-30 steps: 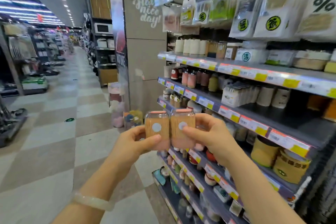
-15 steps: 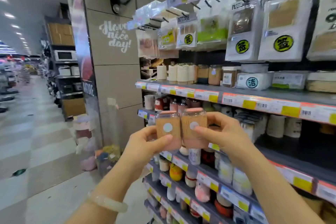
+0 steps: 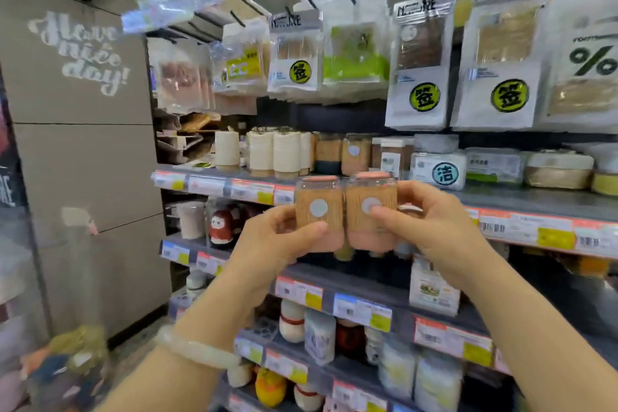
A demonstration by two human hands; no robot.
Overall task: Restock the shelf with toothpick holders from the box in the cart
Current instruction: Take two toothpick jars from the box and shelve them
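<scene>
Two forearms are reaching up from the bottom of the frame, the left one wearing a pale bracelet (image 3: 197, 349) at the wrist. At the centre of the frame, the left hand (image 3: 271, 241) is gripping the left toothpick holder (image 3: 318, 212), its thumb lying across the front just below a round white sticker, while the right hand (image 3: 431, 231) is gripping the right toothpick holder (image 3: 369, 211), its thumb resting on that holder's sticker. Both holders are standing upright and touching side by side, each showing a pink lid, a clear body packed with toothpicks and a pink base. They are being held in front of the price-tag edge of the shelf (image 3: 535, 202) crossing the middle of the frame. On that shelf, just behind the holders, similar jars (image 3: 356, 152) and pale ribbed cups (image 3: 286, 154) are standing in a row. Farther back, in the upper half of the frame, hanging packets (image 3: 418, 63) are filling the pegs. At the upper left, a grey pillar (image 3: 83, 144) is bearing white lettering.
</scene>
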